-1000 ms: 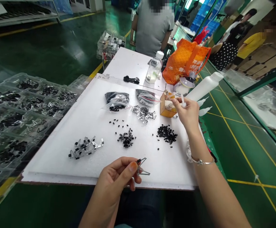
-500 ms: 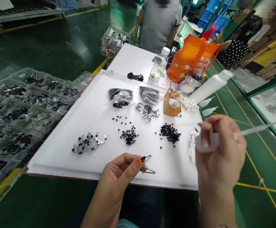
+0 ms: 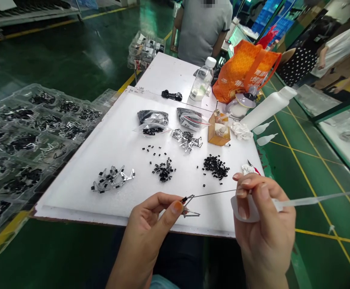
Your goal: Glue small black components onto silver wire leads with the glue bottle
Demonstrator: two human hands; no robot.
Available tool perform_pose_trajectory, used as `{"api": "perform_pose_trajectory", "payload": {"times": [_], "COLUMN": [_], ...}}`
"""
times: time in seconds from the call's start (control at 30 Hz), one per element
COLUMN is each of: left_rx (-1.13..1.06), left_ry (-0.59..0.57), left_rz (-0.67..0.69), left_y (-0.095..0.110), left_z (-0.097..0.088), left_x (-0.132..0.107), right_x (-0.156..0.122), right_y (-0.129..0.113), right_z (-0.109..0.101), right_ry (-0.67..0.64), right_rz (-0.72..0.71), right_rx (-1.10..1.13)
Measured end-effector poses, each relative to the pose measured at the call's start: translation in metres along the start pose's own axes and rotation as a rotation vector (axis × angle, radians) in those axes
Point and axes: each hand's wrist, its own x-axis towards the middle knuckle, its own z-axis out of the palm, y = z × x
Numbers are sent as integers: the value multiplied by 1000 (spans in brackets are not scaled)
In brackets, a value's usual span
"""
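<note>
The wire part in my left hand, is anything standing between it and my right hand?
Only the thin rod your right hand holds: it spans the gap, its tip at the wire part in your left hand. Nothing else visible stands between.

A flat white tabletop carries small black rectangular pieces, bent silver metal frames, two clear plastic zip bags and an open amber box.

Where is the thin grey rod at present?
In the head view's right half, the right hand holds the thin grey rod, tip near the bent silver wire in the left hand.
</note>
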Motion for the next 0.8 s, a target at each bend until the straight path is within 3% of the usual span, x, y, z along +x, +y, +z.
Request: {"api": "perform_pose_trajectory", "payload": {"times": [0.13, 0.23, 0.3, 0.43, 0.6, 0.7, 0.8], "left_rx": [-1, -13, -17, -40, -130, -223, -296], "left_ry": [-11, -1, 5, -9, -33, -59, -64], "left_rz": [-6, -29, -45, -76, -135, -207, -256], "left_y": [-1, 0, 1, 2, 2, 4, 5], "left_z": [-2, -1, -1, -2, -2, 1, 4], "left_x": [0, 1, 2, 3, 4, 3, 1], "right_x": [12, 50, 84, 137, 165, 157, 113], "right_y": [3, 18, 32, 54, 60, 56, 49], "right_z": [-1, -7, -14, -26, -27, -23, -17], "right_ry": [98, 325, 408, 302, 149, 38, -83], "right_rz": [-89, -326, -439, -472, -437, -340, -97], "right_rx": [-22, -176, -412, -618, -857, -810, -489]}}
